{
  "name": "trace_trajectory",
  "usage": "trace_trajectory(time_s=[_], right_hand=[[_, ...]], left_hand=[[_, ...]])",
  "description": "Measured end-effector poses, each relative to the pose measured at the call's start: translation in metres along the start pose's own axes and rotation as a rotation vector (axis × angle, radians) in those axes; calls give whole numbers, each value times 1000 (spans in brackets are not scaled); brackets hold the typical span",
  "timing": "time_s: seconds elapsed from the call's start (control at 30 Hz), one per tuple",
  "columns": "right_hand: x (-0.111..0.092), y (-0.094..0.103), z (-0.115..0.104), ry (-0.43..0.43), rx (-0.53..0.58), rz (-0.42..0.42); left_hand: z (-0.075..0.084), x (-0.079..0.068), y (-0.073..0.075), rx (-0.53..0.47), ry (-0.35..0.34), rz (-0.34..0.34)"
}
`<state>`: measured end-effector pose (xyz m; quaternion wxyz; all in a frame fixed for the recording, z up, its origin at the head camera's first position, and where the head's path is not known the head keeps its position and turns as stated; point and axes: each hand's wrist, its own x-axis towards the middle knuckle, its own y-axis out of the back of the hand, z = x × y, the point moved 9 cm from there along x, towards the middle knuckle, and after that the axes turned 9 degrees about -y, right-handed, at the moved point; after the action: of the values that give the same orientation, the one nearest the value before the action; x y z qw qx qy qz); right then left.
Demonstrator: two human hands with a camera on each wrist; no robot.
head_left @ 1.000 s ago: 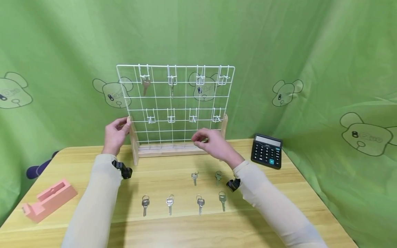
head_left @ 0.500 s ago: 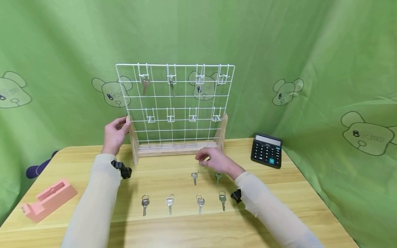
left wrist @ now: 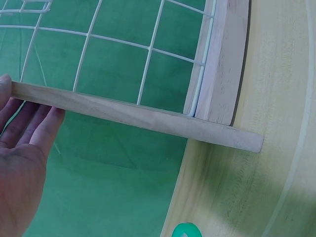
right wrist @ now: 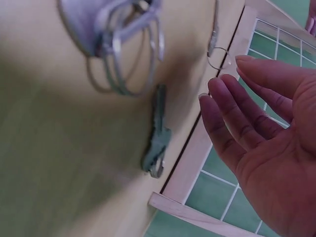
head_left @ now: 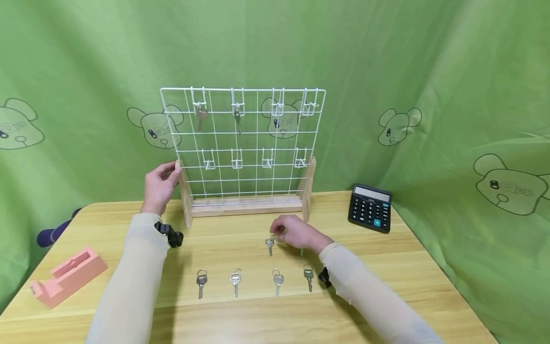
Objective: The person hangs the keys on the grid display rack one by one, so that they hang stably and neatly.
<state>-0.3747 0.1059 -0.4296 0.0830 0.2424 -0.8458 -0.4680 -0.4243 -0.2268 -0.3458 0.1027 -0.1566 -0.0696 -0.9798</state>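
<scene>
Right fingers (right wrist: 232,111) beside key (head_left: 269,242), "+" on teal calculator button (head_left: 377,222)

Head view: right hand (head_left: 296,232) hides all but the blade of one key (head_left: 301,252); purple object (head_left: 56,235) partly hidden beyond table's (head_left: 240,322) left edge. Right wrist view: nearest key (right wrist: 81,27) blurred, cut by top edge; hand contact with farther ring (right wrist: 213,66) unclear.

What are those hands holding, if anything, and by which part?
The left hand grips a wooden upright by its top end. The right hand, close beside a key, seems to hold nothing.
</scene>
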Motion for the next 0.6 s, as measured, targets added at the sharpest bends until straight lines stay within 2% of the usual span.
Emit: trace_trajectory(time_s=[0.27,0.6], right_hand=[[9,-6,4,7,-62,11],[15,-9,2,73,-129,25]], left_hand=[[-1,0,0,-3,-1,0],[-2,1,-1,-10,-3,2]])
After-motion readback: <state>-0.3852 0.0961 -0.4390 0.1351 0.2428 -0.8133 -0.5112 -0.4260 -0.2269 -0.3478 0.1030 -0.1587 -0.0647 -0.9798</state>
